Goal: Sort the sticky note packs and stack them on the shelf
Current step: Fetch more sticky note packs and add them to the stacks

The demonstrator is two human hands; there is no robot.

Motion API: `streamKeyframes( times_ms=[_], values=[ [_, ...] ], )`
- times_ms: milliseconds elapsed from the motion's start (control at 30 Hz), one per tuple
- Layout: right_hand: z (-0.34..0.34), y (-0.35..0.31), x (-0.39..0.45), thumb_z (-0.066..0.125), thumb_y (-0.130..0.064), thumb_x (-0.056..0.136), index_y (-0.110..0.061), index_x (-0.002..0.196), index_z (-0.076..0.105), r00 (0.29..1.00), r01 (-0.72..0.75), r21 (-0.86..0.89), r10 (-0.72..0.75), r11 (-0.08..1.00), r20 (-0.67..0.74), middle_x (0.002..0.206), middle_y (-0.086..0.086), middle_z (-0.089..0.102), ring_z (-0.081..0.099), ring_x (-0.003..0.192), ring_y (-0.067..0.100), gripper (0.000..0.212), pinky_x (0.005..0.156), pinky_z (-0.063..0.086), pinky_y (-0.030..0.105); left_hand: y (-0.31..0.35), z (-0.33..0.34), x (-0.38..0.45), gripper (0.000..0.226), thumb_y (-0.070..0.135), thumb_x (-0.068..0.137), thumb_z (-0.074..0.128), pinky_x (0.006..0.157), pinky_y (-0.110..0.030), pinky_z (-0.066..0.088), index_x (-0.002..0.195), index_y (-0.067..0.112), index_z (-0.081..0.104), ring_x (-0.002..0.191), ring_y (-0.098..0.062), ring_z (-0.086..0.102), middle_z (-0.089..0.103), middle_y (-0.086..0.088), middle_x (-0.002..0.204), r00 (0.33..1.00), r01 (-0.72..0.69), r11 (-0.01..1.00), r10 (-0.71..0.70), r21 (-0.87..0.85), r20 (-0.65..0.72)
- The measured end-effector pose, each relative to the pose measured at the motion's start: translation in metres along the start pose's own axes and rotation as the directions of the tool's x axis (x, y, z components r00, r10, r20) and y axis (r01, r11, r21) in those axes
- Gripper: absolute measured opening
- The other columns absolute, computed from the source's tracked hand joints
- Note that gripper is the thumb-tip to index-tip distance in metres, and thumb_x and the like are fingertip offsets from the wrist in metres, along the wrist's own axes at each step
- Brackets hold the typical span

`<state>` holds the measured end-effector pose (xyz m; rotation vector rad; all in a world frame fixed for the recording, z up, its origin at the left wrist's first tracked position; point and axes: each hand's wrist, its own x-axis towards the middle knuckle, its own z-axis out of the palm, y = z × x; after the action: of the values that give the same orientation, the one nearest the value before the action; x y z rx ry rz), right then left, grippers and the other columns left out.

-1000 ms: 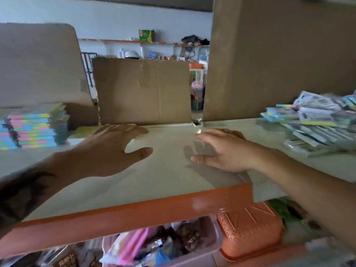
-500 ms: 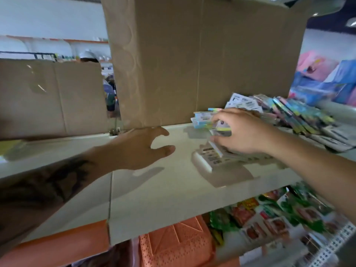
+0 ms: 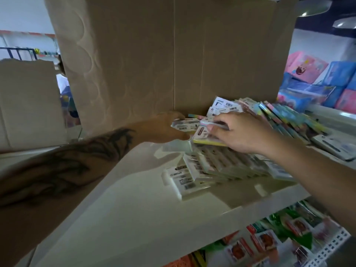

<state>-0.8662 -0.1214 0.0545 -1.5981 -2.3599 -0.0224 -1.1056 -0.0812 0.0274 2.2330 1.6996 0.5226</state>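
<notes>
Both hands have closed on the loose pile since half a second ago, when the left hung open over bare shelf.

Left hand [image 3: 165, 128] pinches a sticky note pack [image 3: 185, 124] by its edge; right hand [image 3: 240, 132] grips the top pack [image 3: 204, 134] of the slumped sticky note packs [image 3: 221, 164], likely lifting it for sorting. These sit mid-shelf [image 3: 134, 209], against the cardboard box [image 3: 173, 54] at the back edge, which props the colourful leaning packs [image 3: 285, 120].
</notes>
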Motion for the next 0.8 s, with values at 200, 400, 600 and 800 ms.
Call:
streamKeyframes(
  times_ms=[200, 400, 600, 800],
  values=[
    [0.002, 0.009, 0.008, 0.061, -0.047, 0.098, -0.032, 0.101, 0.062, 0.999, -0.042, 0.103, 0.044, 0.994, -0.014, 0.110, -0.008, 0.067, 0.059, 0.098, 0.018, 0.016, 0.062, 0.031, 0.025, -0.005, 0.005, 0.014, 0.058, 0.050, 0.080, 0.081, 0.093, -0.039, 0.053, 0.127, 0.035, 0.050, 0.102, -0.009, 0.060, 0.062, 0.007, 0.120, 1.000, -0.008, 1.000, 0.008, 0.005, -0.018],
    [-0.005, 0.007, 0.018, 0.072, -0.036, 0.090, -0.029, 0.093, 0.060, 0.996, -0.035, 0.237, 0.016, 0.971, 0.083, 0.104, -0.009, 0.064, 0.060, 0.099, 0.015, 0.014, 0.087, 0.049, 0.036, -0.006, -0.001, -0.005, 0.063, 0.052, 0.079, 0.082, 0.083, -0.030, 0.052, 0.131, 0.034, 0.054, 0.097, -0.010, 0.060, 0.064, 0.010, 0.115, 0.996, -0.019, 0.998, 0.024, 0.055, -0.090],
    [-0.014, -0.015, 0.013, 0.080, -0.033, 0.084, -0.032, 0.089, 0.061, 0.996, 0.073, 0.281, -0.053, 0.957, -0.076, 0.093, -0.016, 0.056, 0.055, 0.081, 0.008, 0.020, 0.068, 0.044, 0.034, -0.017, -0.025, -0.048, 0.065, 0.054, 0.075, 0.084, 0.067, -0.023, 0.046, 0.130, 0.034, 0.056, 0.085, -0.003, 0.058, 0.064, 0.011, 0.111, 0.983, -0.002, 0.998, 0.014, 0.064, -0.183],
    [-0.004, -0.092, 0.011, 0.082, -0.032, 0.082, -0.030, 0.093, 0.062, 0.937, 0.349, 0.332, -0.323, 0.876, -0.133, 0.115, -0.009, 0.056, 0.055, 0.103, 0.012, 0.023, 0.089, 0.044, 0.033, -0.049, -0.058, -0.138, 0.055, 0.053, 0.070, 0.088, 0.076, -0.029, 0.055, 0.114, 0.040, 0.056, 0.088, -0.005, 0.063, 0.066, 0.014, 0.104, 0.954, 0.096, 0.995, -0.083, 0.031, -0.288]
  ],
)
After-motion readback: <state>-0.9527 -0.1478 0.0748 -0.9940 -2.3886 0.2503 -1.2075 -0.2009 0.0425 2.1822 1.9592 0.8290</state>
